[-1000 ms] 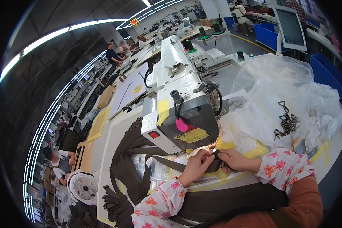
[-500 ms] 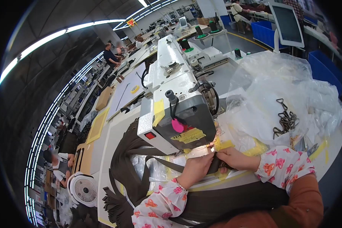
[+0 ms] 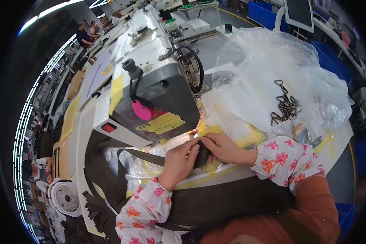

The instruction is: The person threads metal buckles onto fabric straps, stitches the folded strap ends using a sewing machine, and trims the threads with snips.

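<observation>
My left hand [image 3: 180, 161] and my right hand [image 3: 225, 147] meet just under the head of a white and grey sewing machine [image 3: 162, 97]. Both have their fingers closed on a dark strap [image 3: 201, 157], close to the lit needle area. From there the strap loops left to a large bundle of dark straps [image 3: 101, 162] on the table. My fingertips and the machine head hide the strap's end. A wide dark band of material [image 3: 232, 199] lies along the table edge in front of me.
Clear plastic bags [image 3: 264, 61] lie at the right, with a pile of metal hooks [image 3: 286, 106] on them. A monitor [image 3: 298, 14] stands behind. A white fan [image 3: 66, 198] is at the lower left, beside a co-worker's hands. Other people stand farther back.
The view has tilted down and come closer, so the machine and hands appear larger and farther left. My left fingers have shifted on the strap; both hands remain at the needle area.
</observation>
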